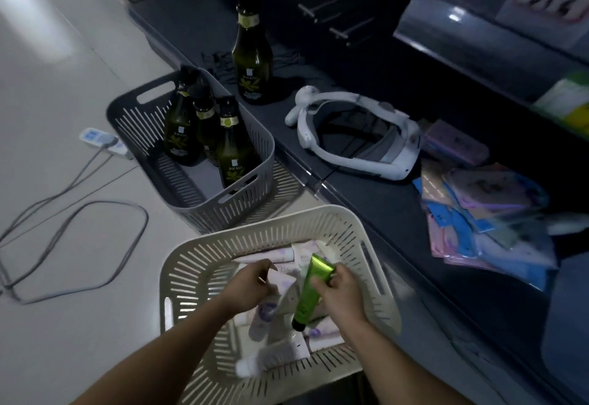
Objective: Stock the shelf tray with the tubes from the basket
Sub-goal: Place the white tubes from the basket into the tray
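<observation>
Dimly lit | pale tiled floor (63, 63) | right hand (342, 290) fingers clasp green tube (310, 293) | left hand (251, 285) fingers seemingly loose, empty

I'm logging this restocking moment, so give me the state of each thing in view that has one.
green tube: lifted, tilted, cap end down, held by right hand
left hand: fingers curled, holding nothing clearly visible
white basket: holds pale tubes lying flat
grey basket: three dark bottles upright inside
dark bottle: upright on the ledge
headset: resting on the ledge
power strip: cable plugged in
</observation>
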`<state>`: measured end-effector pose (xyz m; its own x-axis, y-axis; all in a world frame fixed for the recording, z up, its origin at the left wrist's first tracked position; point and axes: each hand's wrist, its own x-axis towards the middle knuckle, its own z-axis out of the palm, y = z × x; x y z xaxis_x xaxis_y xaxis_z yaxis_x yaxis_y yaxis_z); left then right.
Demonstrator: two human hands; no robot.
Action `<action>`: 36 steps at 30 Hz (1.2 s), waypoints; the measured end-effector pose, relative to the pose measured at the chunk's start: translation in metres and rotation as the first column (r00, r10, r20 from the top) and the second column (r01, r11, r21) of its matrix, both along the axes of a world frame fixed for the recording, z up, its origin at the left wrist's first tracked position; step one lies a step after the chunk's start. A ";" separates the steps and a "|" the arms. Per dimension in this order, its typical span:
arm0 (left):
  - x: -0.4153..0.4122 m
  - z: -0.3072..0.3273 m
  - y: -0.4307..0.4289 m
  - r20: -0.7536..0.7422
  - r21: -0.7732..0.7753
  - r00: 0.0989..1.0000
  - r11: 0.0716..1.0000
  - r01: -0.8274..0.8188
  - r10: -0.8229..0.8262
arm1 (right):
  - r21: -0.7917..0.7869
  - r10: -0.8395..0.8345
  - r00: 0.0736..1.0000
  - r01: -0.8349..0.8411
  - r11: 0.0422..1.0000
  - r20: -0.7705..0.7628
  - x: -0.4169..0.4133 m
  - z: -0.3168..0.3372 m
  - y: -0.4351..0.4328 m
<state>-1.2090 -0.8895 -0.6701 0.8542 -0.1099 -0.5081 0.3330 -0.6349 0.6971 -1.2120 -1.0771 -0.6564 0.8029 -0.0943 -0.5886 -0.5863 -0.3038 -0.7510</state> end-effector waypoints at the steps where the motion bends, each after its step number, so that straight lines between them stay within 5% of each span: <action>1: 0.003 0.011 -0.006 0.006 -0.018 1.000 1.000 -0.012 0.012 | -0.010 0.001 0.999 -0.001 1.000 0.036 0.000 0.011 -0.005; 8: 0.023 0.099 -0.062 0.084 -0.193 0.996 0.981 0.012 0.005 | -0.101 -0.021 0.971 0.046 0.994 0.239 -0.003 0.091 -0.051; 20: 0.020 0.239 -0.163 0.363 -0.238 0.921 0.941 0.239 -0.142 | -0.114 -0.140 0.839 0.233 0.966 0.526 -0.041 0.214 -0.161; 36: -0.044 0.418 -0.325 0.583 -0.399 0.778 0.752 0.525 -0.234 | -0.005 -0.259 0.414 0.538 0.843 0.873 -0.145 0.390 -0.313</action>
<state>-1.2530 -1.2144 -0.2517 0.7824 -0.5955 0.1824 -0.3148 -0.1255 0.9408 -1.3569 -1.3903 -0.2668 0.7139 -0.5652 0.4134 0.1450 -0.4583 -0.8769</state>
